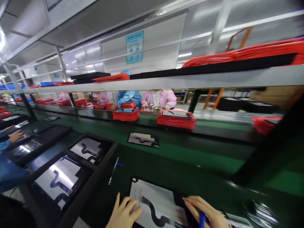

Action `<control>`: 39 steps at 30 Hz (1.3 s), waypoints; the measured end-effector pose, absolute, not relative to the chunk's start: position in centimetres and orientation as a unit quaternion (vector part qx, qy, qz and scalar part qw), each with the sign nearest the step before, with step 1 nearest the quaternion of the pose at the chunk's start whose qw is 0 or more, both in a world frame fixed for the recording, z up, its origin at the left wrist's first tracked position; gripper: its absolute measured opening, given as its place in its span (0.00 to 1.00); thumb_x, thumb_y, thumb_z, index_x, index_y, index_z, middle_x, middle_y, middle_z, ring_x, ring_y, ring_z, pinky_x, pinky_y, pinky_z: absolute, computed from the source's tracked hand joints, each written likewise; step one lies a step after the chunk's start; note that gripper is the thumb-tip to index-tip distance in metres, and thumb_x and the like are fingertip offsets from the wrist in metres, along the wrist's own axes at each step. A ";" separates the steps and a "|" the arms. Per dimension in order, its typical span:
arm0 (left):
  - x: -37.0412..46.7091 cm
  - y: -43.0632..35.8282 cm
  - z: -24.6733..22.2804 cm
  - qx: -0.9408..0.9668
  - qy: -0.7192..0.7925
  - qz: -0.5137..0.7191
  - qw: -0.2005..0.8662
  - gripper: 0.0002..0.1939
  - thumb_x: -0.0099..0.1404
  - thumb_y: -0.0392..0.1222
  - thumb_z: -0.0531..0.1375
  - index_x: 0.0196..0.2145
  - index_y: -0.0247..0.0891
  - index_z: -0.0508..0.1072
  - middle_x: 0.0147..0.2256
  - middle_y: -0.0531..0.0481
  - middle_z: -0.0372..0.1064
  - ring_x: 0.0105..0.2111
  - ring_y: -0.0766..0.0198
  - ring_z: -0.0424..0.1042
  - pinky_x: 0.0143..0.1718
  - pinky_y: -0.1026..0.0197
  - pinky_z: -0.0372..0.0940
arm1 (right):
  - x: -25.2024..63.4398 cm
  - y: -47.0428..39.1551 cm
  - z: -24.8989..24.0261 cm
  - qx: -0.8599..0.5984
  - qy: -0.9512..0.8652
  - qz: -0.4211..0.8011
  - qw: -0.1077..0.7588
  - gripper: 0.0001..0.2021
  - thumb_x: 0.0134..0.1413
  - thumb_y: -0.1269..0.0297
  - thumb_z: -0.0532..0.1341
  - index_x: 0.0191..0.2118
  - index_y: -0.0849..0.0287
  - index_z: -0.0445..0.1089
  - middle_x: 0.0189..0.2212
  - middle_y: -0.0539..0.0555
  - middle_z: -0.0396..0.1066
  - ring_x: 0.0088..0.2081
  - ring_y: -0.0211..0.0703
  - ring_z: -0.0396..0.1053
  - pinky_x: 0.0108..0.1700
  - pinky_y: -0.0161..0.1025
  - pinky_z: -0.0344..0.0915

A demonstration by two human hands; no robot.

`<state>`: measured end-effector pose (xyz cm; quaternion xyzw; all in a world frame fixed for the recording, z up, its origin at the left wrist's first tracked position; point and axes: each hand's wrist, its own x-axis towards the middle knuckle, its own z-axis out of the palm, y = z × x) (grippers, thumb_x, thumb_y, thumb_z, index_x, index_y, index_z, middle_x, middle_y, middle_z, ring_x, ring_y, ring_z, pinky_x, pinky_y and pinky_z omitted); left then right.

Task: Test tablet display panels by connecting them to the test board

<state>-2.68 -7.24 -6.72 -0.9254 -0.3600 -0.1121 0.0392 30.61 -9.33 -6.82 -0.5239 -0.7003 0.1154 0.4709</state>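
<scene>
A flat display panel (163, 198) with a silver-grey back, black border and curved black flex cable (152, 210) lies on the dark green mat in front of me. My left hand (124, 212) rests at its left edge, fingers spread, fingertips on the panel. At its right side, my right hand (205, 210) has its fingers pinched together by the black border. A blue pen-like tool (202, 218) sticks out among those fingers; its tip is hidden. Left of the panel on the mat lies a slim silver pen-like tool (113, 171) with a blue part.
At left, a black tray (95, 182) holds similar panels. Another panel (143, 139) lies on the green conveyor. Red stacks (175, 120) stand beyond, below a white shelf (166, 83). A dark post (268, 148) rises at right. A co-worker's hand (16, 136) works at far left.
</scene>
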 end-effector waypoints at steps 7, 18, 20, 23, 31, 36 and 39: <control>2.1 -6.2 -6.3 -0.921 -0.369 -0.129 -0.009 0.31 0.62 0.62 0.58 0.58 0.44 0.65 0.54 0.47 0.70 0.52 0.51 0.69 0.52 0.51 0.64 | 27.0 -8.1 -6.7 -0.537 -0.642 0.262 0.480 0.11 0.59 0.53 0.56 0.34 0.54 0.59 0.24 0.49 0.69 0.22 0.40 0.68 0.26 0.35 0.66; 3.8 -2.3 -2.7 -0.820 -0.357 -0.295 -0.337 0.04 0.53 0.41 0.69 0.29 0.41 0.80 0.28 0.50 0.78 0.31 0.60 0.74 0.40 0.59 0.65 | 27.4 -8.5 -6.4 -0.494 -0.626 0.387 0.464 0.22 0.54 0.44 0.61 0.25 0.57 0.57 0.22 0.47 0.58 0.23 0.36 0.55 0.26 0.34 0.54; 5.3 -1.9 -2.1 -0.715 -0.372 -0.339 -0.485 0.16 0.45 0.46 0.73 0.32 0.39 0.80 0.30 0.48 0.78 0.33 0.58 0.75 0.41 0.58 0.67 | 27.4 -8.5 -6.3 -0.495 -0.583 0.420 0.488 0.23 0.54 0.42 0.61 0.26 0.56 0.57 0.22 0.46 0.58 0.22 0.35 0.55 0.25 0.34 0.56; 8.0 -2.1 -2.3 -0.564 -0.347 -0.357 -0.659 0.27 0.38 0.55 0.74 0.33 0.35 0.79 0.29 0.47 0.76 0.30 0.60 0.74 0.38 0.58 0.67 | 27.5 -8.6 -6.0 -0.493 -0.559 0.408 0.528 0.22 0.53 0.42 0.63 0.29 0.56 0.59 0.24 0.47 0.60 0.24 0.36 0.58 0.27 0.34 0.58; 10.5 -3.7 -4.2 -0.556 -0.362 -0.333 -0.670 0.25 0.46 0.60 0.70 0.24 0.32 0.76 0.23 0.49 0.70 0.25 0.66 0.68 0.30 0.64 0.62 | 27.6 -8.7 -6.3 -0.451 -0.554 0.423 0.557 0.20 0.57 0.45 0.62 0.32 0.56 0.58 0.25 0.48 0.62 0.26 0.37 0.59 0.29 0.34 0.58; 10.3 -3.7 -4.4 -0.564 -0.380 -0.347 -0.646 0.24 0.47 0.61 0.69 0.25 0.33 0.75 0.22 0.51 0.70 0.20 0.68 0.67 0.24 0.65 0.61 | 27.2 -8.9 -6.8 -0.431 -0.563 0.450 0.543 0.19 0.58 0.47 0.62 0.32 0.56 0.58 0.24 0.46 0.60 0.24 0.34 0.56 0.26 0.32 0.57; 10.4 -3.9 -4.1 -0.586 -0.383 -0.345 -0.625 0.20 0.50 0.55 0.69 0.26 0.33 0.76 0.23 0.50 0.72 0.20 0.68 0.69 0.25 0.66 0.62 | 27.2 -8.9 -7.1 -0.412 -0.551 0.485 0.539 0.20 0.56 0.47 0.64 0.31 0.56 0.57 0.24 0.46 0.58 0.22 0.32 0.53 0.23 0.30 0.55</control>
